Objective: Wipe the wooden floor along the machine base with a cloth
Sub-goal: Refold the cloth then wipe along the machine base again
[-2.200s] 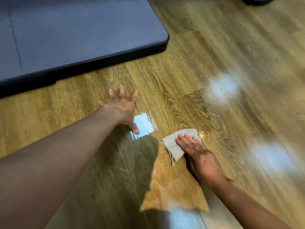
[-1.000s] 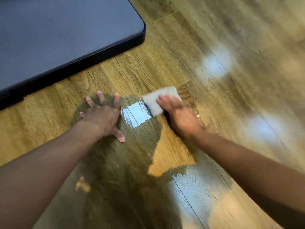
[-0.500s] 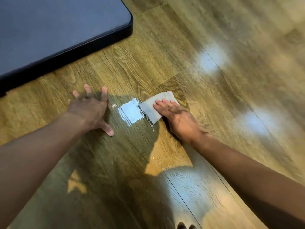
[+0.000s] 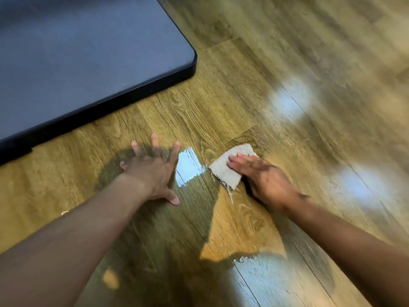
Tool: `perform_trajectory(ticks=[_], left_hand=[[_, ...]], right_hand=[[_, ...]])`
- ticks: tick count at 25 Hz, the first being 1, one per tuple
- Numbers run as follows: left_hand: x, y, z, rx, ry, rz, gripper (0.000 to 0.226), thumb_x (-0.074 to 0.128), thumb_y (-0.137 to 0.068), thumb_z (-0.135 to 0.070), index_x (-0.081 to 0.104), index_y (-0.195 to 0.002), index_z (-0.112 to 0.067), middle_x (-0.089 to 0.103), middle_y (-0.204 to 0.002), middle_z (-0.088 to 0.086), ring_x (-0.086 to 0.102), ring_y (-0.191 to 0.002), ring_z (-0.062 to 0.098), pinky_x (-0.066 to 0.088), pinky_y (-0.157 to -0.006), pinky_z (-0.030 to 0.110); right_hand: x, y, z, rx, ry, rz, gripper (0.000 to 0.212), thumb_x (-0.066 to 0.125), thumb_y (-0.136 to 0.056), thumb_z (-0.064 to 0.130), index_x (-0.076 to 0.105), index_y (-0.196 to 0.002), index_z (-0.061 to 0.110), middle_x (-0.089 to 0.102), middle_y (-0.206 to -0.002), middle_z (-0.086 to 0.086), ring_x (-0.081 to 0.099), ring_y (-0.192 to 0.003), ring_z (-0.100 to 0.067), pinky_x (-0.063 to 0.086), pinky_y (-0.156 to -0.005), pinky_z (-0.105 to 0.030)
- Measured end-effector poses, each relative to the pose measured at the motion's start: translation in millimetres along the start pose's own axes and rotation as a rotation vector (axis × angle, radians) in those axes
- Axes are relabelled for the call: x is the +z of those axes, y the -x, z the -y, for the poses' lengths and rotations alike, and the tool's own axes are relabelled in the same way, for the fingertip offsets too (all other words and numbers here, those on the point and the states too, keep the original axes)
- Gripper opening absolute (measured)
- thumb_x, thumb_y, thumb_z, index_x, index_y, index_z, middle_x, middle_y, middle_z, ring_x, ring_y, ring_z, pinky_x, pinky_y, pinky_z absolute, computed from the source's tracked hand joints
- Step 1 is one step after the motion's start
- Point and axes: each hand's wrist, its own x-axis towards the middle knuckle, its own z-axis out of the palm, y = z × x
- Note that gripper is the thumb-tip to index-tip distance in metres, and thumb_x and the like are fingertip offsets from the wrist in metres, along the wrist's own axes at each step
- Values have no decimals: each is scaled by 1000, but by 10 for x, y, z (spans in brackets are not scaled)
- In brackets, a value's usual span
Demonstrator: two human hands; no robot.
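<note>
We see the right hand (image 4: 265, 180) pressing a folded grey cloth (image 4: 222, 173) onto the wooden floor (image 4: 243, 103), fingers (image 4: 238, 161) straight and close together on its far right end. The cloth's long axis runs near-left to far-right, roughly parallel to the dark machine base (image 4: 88, 63) edge beyond. The left hand (image 4: 152, 171) lies flat just left of it, fingers (image 4: 155, 142) spread.

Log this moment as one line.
right hand: pressing cloth on floor | left hand: flat on floor | machine base: apart from both hands
</note>
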Motion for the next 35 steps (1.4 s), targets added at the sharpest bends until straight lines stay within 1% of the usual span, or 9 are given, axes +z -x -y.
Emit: perform_trajectory(ticks=[5, 11, 14, 17, 20, 23, 28, 32, 35], left_hand=[[-67, -9, -18, -13, 26, 21, 137, 73, -65, -67, -37, -140, -36, -42, -146, 20, -17, -134, 61, 23, -105, 71], [-33, -11, -12, -8, 34, 47, 135, 72, -66, -67, -38, -139, -37, -45, -144, 19, -18, -133, 60, 24, -104, 70], [-57, 8, -22, -19, 58, 54, 135, 73, -66, -65, -37, -140, -38, -45, -144, 17, -20, -134, 59, 23, -105, 71], [-69, 19, -16, -22, 63, 56, 134, 73, -67, -64, -37, -140, -38, -46, -144, 17, -21, -134, 59, 22, -106, 70], [-84, 13, -43, -20, 54, 57, 135, 73, -68, -63, -38, -139, -36, -47, -142, 19, -21, -133, 60, 21, -106, 71], [-99, 18, -39, -30, 56, 65, 135, 74, -68, -61, -38, -139, -36, -47, -141, 21, -21, -132, 61, 22, -105, 71], [-118, 66, -58, -38, 70, 50, 134, 75, -68, -59, -37, -138, -39, -46, -143, 17, -21, -134, 58, 19, -108, 67], [-137, 63, -60, -41, 70, 42, 134, 75, -67, -60, -36, -139, -40, -45, -144, 16, -21, -135, 56, 19, -108, 67], [-122, 70, -67, -48, 69, 42, 134, 76, -67, -60, -35, -140, -40, -45, -145, 16, -20, -136, 56, 19, -108, 67]], right_hand=[[-195, -1425, -238, 126, -17, 32, 50, 43, -93, 9, 44, -138, 30, 43, -145, 4, 44, -131, -15, 35, -110, -40], [-198, -2257, -473, 379, -157, 99, 52, 30, -78, 39, 37, -128, 52, 56, -132, -3, 58, -111, -26, 42, -100, -39], [-213, -2140, -442, 349, -240, 29, 45, 32, -89, 51, 51, -129, 41, 54, -135, 2, 51, -122, -21, 36, -107, -36], [-162, -1458, -377, 227, -123, -67, 40, 37, -99, 25, 48, -137, 23, 45, -145, 3, 37, -136, -16, 28, -114, -36], [-107, -575, -403, 150, -20, -223, 39, 40, -99, 17, 46, -137, 12, 50, -139, -9, 45, -129, -26, 33, -109, -45], [-170, -669, -514, 190, -11, -115, 43, 42, -97, 7, 45, -139, 17, 44, -144, -3, 40, -134, -22, 29, -112, -39], [-242, -1250, -650, 283, -57, -77, 47, 38, -97, 8, 42, -141, 26, 37, -149, 7, 32, -138, -13, 32, -111, -42], [-162, -490, -493, 233, -25, -117, 47, 44, -97, 7, 40, -143, 18, 37, -148, -4, 32, -138, -21, 24, -115, -40], [-110, 143, -409, 269, 31, -111, 56, 58, -89, 0, 40, -141, 12, 41, -144, -10, 40, -132, -28, 28, -109, -48]])
